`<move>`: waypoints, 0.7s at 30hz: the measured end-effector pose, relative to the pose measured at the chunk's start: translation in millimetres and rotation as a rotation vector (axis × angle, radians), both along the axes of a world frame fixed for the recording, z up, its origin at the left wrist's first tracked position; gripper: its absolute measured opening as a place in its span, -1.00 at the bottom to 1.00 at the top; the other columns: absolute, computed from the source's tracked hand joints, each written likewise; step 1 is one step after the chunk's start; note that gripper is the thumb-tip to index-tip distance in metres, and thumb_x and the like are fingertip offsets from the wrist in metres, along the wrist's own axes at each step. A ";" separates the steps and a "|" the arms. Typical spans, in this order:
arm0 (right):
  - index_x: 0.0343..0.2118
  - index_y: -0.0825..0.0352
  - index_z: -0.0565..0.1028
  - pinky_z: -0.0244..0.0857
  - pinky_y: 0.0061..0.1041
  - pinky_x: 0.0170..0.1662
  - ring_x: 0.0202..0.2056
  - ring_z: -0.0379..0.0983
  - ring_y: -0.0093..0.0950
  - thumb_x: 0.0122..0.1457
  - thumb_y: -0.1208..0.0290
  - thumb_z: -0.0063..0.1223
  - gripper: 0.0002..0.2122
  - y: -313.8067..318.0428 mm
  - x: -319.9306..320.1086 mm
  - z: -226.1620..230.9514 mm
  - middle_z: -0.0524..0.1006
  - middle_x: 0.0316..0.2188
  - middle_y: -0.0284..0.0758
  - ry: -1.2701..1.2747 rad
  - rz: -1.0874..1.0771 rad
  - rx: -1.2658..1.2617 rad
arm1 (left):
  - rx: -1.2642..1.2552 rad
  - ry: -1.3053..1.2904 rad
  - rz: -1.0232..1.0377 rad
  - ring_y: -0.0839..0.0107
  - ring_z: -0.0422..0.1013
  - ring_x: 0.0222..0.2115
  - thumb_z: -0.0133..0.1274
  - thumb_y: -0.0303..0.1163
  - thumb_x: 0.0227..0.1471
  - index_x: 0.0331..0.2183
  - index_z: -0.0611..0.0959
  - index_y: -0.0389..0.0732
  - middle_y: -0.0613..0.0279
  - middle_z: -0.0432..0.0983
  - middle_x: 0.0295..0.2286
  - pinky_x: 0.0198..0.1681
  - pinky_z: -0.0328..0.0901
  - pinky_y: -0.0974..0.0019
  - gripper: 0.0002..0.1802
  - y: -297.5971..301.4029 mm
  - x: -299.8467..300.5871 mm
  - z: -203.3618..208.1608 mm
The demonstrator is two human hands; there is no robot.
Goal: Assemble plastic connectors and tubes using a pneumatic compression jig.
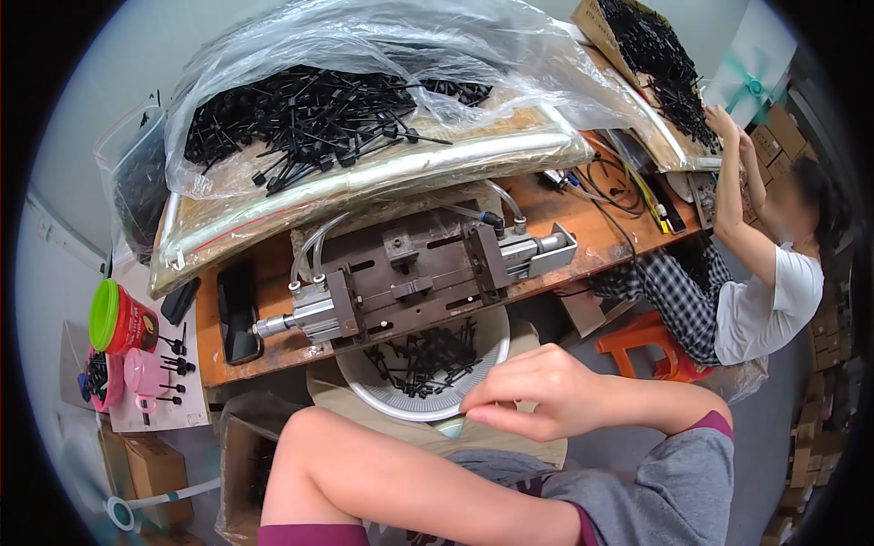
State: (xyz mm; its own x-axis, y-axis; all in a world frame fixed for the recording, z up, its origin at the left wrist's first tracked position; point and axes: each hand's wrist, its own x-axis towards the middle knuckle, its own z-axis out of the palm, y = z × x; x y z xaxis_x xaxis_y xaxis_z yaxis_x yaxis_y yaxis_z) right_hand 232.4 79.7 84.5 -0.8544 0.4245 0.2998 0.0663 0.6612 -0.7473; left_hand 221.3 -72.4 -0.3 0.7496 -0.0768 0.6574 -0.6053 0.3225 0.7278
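My right hand (533,396) hovers over the right rim of a white perforated basin (496,364). Its fingers are curled, thumb and index tips close together, and whatever may be between them is too small or hidden to name. Black stemmed plastic parts (423,359) lie loose in the basin, which sits over my lap. My bent left arm (391,464) crosses the lower part of the head view, and its hand does not show. Just beyond the basin, a brown metal clamping fixture (410,273) with an air cylinder (314,314) at either end is mounted on the bench.
Plastic sheeting (382,36) partly covers a heap of black parts (309,118) on a raised board. A pink mug (144,375) and red tub (130,318) stand left. At right, a co-worker (769,282) reaches into a box of parts (651,68); cables (619,182) cross the wooden bench.
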 end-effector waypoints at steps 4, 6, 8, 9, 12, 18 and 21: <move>-0.38 0.33 0.57 0.39 -0.48 -0.48 -0.55 0.49 -0.39 0.10 0.46 0.17 -0.93 0.3 4.5 3.8 0.57 -0.52 -0.33 -0.108 0.125 0.108 | -0.006 0.037 -0.043 0.06 0.35 0.01 0.20 -0.23 0.06 -0.02 0.51 -0.36 -0.10 0.42 -0.02 0.01 0.23 0.03 -0.47 -6.6 21.3 -1.1; -0.43 0.33 0.52 0.38 -0.36 -0.47 -0.49 0.52 -0.30 0.11 0.43 0.11 -0.91 2.7 7.7 8.3 0.55 -0.54 -0.29 -0.153 0.119 0.101 | -0.006 0.044 -0.061 0.07 0.35 0.02 0.19 -0.22 0.06 -0.01 0.51 -0.35 -0.10 0.42 -0.01 0.01 0.23 0.03 -0.47 -4.8 27.3 -3.0; -0.46 0.34 0.49 0.38 -0.29 -0.46 -0.46 0.53 -0.25 0.11 0.40 0.08 -0.88 6.5 10.2 14.4 0.54 -0.54 -0.25 -0.190 0.133 0.114 | -0.012 0.050 -0.074 0.07 0.35 0.02 0.18 -0.22 0.06 -0.01 0.50 -0.35 -0.09 0.42 -0.01 0.02 0.22 0.03 -0.46 -6.0 28.3 -4.1; -0.48 0.34 0.48 0.38 -0.28 -0.45 -0.46 0.52 -0.23 0.10 0.40 0.07 -0.87 7.3 9.0 16.5 0.54 -0.54 -0.24 -0.203 0.148 0.129 | -0.017 0.058 -0.084 0.07 0.35 0.02 0.18 -0.21 0.06 -0.01 0.50 -0.35 -0.09 0.42 -0.01 0.02 0.22 0.03 -0.46 -5.7 26.6 -4.0; -0.52 0.37 0.47 0.38 -0.26 -0.44 -0.47 0.52 -0.19 0.09 0.39 0.07 -0.85 10.2 3.8 23.9 0.53 -0.56 -0.21 -0.260 0.209 0.150 | -0.033 0.058 -0.093 0.08 0.34 0.03 0.17 -0.21 0.07 0.00 0.50 -0.34 -0.09 0.42 0.00 0.03 0.21 0.04 -0.46 -1.6 19.2 -6.1; -0.58 0.36 0.39 0.38 -0.33 -0.45 -0.49 0.48 -0.27 0.03 0.42 0.06 -0.84 13.7 -2.1 11.3 0.43 -0.62 -0.27 -0.338 0.375 0.253 | -0.065 0.048 -0.090 0.09 0.34 0.04 0.16 -0.19 0.08 0.01 0.50 -0.33 -0.08 0.41 0.00 0.05 0.19 0.04 -0.46 10.3 -1.0 -9.2; -0.59 0.38 0.39 0.39 -0.34 -0.44 -0.48 0.49 -0.28 -0.03 0.44 0.05 -0.86 16.7 -6.1 12.0 0.44 -0.62 -0.26 -0.366 0.425 0.272 | -0.071 0.045 -0.085 0.10 0.34 0.04 0.15 -0.18 0.08 0.01 0.50 -0.32 -0.08 0.41 0.01 0.06 0.18 0.04 -0.46 13.5 -10.0 -9.2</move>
